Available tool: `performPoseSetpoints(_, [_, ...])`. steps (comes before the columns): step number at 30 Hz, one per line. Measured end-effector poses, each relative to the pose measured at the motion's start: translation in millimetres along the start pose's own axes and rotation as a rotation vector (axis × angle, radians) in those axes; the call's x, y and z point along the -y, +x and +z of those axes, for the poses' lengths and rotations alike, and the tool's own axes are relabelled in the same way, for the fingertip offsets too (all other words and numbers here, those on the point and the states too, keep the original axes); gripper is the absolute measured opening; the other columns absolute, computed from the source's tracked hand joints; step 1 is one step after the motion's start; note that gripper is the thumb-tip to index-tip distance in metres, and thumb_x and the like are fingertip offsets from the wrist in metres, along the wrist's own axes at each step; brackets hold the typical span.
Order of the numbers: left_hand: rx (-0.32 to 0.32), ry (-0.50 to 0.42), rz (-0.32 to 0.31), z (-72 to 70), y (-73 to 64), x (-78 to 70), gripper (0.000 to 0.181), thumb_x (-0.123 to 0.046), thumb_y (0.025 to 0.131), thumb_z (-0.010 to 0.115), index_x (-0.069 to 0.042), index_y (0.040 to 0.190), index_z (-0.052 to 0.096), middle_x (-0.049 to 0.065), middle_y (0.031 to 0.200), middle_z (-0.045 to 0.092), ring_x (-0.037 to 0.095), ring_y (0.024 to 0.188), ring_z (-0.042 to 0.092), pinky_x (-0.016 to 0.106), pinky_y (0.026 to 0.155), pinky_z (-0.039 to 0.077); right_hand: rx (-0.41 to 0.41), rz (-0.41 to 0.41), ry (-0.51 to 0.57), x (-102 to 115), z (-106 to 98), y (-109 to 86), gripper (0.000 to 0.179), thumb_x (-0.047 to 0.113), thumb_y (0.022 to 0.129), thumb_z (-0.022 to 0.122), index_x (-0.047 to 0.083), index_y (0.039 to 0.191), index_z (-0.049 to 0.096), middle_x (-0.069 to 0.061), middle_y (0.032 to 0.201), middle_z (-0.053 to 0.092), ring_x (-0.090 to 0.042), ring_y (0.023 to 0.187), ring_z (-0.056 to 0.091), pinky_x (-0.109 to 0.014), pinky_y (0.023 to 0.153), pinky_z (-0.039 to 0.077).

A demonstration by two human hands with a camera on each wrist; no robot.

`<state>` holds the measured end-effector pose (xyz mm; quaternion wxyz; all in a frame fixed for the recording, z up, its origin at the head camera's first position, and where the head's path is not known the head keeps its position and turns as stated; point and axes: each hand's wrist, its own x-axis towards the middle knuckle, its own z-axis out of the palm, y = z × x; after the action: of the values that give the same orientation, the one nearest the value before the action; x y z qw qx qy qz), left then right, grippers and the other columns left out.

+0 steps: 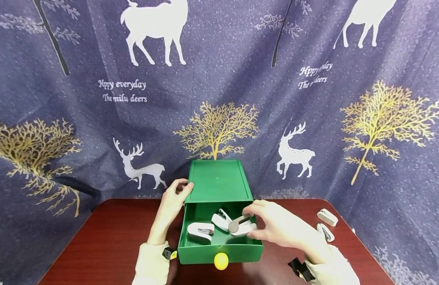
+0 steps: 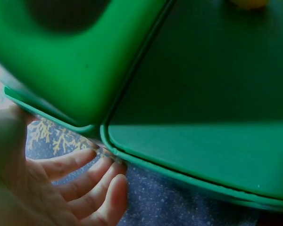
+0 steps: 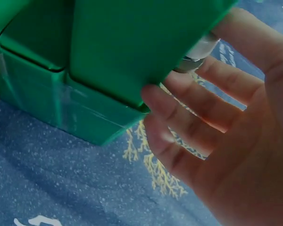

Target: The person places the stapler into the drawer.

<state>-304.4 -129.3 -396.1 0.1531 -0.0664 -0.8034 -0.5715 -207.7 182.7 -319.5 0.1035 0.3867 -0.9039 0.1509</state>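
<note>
A green drawer box (image 1: 219,178) stands with its drawer (image 1: 194,253) pulled out by a yellow round knob (image 1: 221,261). My left hand (image 1: 172,200) rests against the box's upper left side, its fingers reaching along the edge in the left wrist view. Over the drawer's right side, my right hand (image 1: 276,221) holds a white stapler with a grey top (image 1: 241,225) between thumb and fingers. Part of that stapler (image 3: 198,52) shows past the green wall in the right wrist view. Two more white staplers lie inside, one at the left (image 1: 201,231), one in the middle (image 1: 221,220).
Two white staplers lie on the reddish-brown table (image 1: 127,233) at the right, one farther back (image 1: 327,217) and one nearer (image 1: 325,232). Behind the table hangs a dark blue cloth (image 1: 219,79) with deer and trees.
</note>
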Motion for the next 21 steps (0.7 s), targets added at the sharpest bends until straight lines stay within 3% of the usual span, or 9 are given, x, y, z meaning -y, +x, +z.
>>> performPoseSetpoints(8, [-0.009, -0.002, 0.009, 0.4, 0.0, -0.6, 0.046, -0.043, 0.094, 0.065, -0.01, 0.126, 0.061, 0.012, 0.104, 0.061, 0.024, 0.085, 0.059, 0.032, 0.066, 0.053, 0.018, -0.057, -0.038, -3.2, 4.1, 9.4, 0.034, 0.023, 0.075, 0.084, 0.015, 0.105, 0.069, 0.012, 0.091, 0.06, -0.007, 0.082, 0.045, -0.023, 0.07, 0.043])
performPoseSetpoints(15, [-0.004, -0.007, 0.0, -1.0, -0.5, 0.4, 0.048, -0.045, 0.093, 0.065, -0.011, 0.126, 0.06, 0.012, 0.105, 0.061, 0.023, 0.085, 0.06, 0.032, 0.066, 0.053, 0.0, -0.134, -0.143, 1.6, 5.4, 15.1, 0.031, 0.019, 0.07, 0.084, 0.016, 0.099, 0.072, 0.009, 0.091, 0.066, -0.013, 0.085, 0.048, -0.034, 0.075, 0.042])
performPoseSetpoints(21, [-0.003, -0.007, 0.005, 0.1, -0.8, -0.4, 0.047, -0.044, 0.093, 0.065, -0.011, 0.126, 0.06, 0.012, 0.105, 0.06, 0.023, 0.084, 0.059, 0.032, 0.066, 0.052, 0.015, -0.145, -0.176, 6.9, 5.9, 16.8, 0.029, 0.019, 0.071, 0.083, 0.019, 0.097, 0.071, 0.011, 0.091, 0.063, -0.013, 0.088, 0.049, -0.037, 0.076, 0.041])
